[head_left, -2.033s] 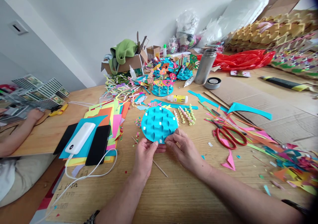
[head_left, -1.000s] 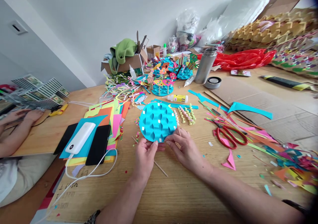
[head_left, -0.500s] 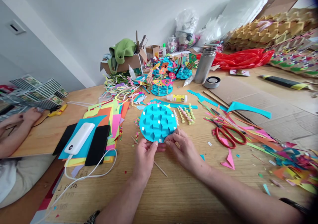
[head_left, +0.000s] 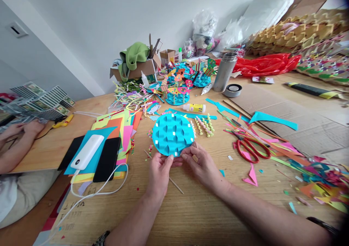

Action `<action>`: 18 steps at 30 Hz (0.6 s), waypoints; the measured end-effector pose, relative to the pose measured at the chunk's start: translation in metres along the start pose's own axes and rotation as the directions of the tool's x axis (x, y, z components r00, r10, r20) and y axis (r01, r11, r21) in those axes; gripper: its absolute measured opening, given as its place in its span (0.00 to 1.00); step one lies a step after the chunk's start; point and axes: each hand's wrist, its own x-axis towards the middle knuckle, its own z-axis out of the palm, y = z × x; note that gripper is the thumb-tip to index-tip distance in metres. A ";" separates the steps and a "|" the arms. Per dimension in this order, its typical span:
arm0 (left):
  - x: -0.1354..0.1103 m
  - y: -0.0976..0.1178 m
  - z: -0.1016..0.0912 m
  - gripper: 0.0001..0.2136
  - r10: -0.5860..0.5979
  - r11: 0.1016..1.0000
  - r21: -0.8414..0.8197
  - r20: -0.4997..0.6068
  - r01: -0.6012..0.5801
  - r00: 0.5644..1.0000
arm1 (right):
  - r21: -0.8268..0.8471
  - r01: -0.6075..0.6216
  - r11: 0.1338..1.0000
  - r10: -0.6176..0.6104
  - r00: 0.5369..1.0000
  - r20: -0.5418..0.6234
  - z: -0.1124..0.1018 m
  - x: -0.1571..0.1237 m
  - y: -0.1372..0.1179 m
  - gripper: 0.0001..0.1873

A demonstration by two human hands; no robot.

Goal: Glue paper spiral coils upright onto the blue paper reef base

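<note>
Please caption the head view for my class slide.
Left hand and right hand hold a round blue disc dotted with white squares, red-handled scissors and a yellow-labelled bottle nearby.

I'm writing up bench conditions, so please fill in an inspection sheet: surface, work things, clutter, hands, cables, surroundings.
Surface: wooden table, handwriting at its front left.
Work things: blue disc bearing small white squares; bottle lying behind it, wavy strips to its right.
Clutter: paper scraps at right, some around red-handled scissors.
Hands: left hand and right hand both hold the disc's near edge.
Cables: white cable loops from the power bank; black cord at the yellow tool.
Surroundings: uncapped flask, cardboard box by the wall, co-worker's hands at left.
</note>
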 end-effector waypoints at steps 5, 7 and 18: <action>0.000 -0.001 0.000 0.13 0.000 1.000 -0.012 0.001 0.000 1.000 | 0.044 -0.024 0.999 0.024 1.000 -0.002 0.000 0.001 -0.001 0.10; 0.001 -0.001 0.000 0.13 -0.003 1.000 -0.012 0.000 0.003 1.000 | 0.064 -0.034 0.997 0.035 0.999 -0.002 0.001 0.001 -0.001 0.10; 0.000 0.000 0.000 0.14 -0.021 0.999 -0.030 0.017 0.021 1.000 | 0.081 -0.046 0.996 0.049 0.998 -0.034 0.002 0.001 0.000 0.09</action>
